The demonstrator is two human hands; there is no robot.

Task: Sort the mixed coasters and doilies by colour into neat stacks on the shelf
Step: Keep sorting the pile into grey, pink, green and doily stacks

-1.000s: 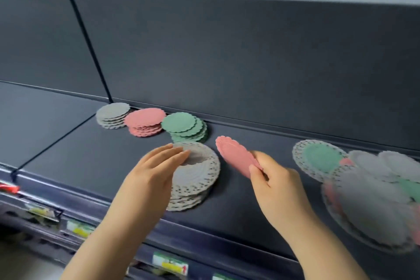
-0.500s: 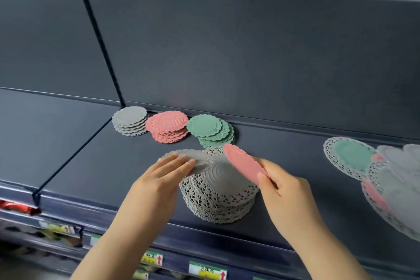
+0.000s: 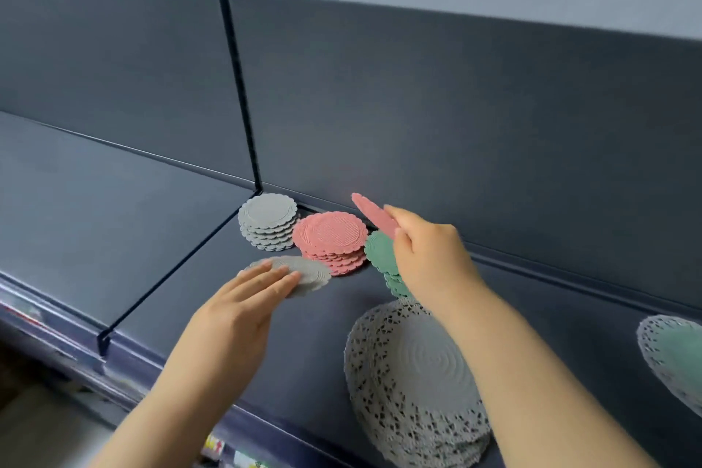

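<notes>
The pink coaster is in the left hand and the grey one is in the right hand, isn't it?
Not quite: the hands are swapped. The head view shows the pink coaster pinched in the right hand, tilted above the pink stack, while the left hand holds the grey coaster flat over the shelf.

Both forearms were bare from the lower edge of the view up to the wrists, with no sleeve or cuff in sight. The left hand [image 3: 243, 300] showed its back, four fingers lying close together, the thumb hidden. The right hand [image 3: 429, 255] also showed its back, with the knuckles rounded and the thumb visible on its left side. Neither hand wore a ring, a glove or a band, and neither wrist carried a watch. The nails were too blurred to make out. Nothing else of the person was visible.
</notes>
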